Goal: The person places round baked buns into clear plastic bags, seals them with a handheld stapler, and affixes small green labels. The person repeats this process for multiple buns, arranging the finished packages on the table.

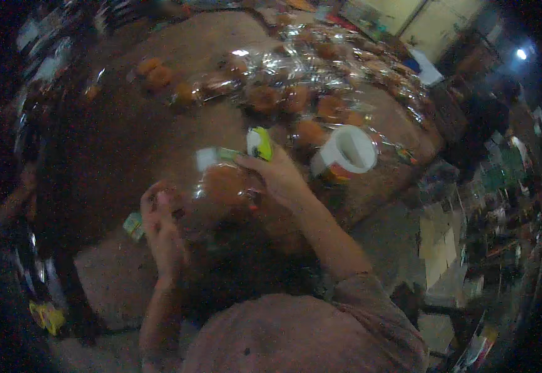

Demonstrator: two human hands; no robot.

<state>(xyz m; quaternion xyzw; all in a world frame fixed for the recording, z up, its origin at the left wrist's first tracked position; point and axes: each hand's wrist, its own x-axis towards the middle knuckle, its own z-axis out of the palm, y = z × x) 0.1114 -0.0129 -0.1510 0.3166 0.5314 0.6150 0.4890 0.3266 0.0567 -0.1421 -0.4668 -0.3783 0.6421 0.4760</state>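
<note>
My right hand (271,171) is closed around a yellow-green and white hand-held thing (260,144); blur hides its exact kind. A green-and-white piece (218,156) sticks out to the left of its fingers. Below lies a round, orange-brown item in shiny clear wrap (224,185), between my two hands. My left hand (165,233) is raised to the left of that pack with its fingers curled. Motion smears them, so whether they grip anything cannot be made out. A small green-and-white piece (134,225) shows just beside the left hand.
A white tub (348,152) with a coloured lower side stands right of my right hand. Several clear-wrapped orange-brown packs (296,96) cover the far side of the brown table (202,37). More orange items (156,71) lie at the far left.
</note>
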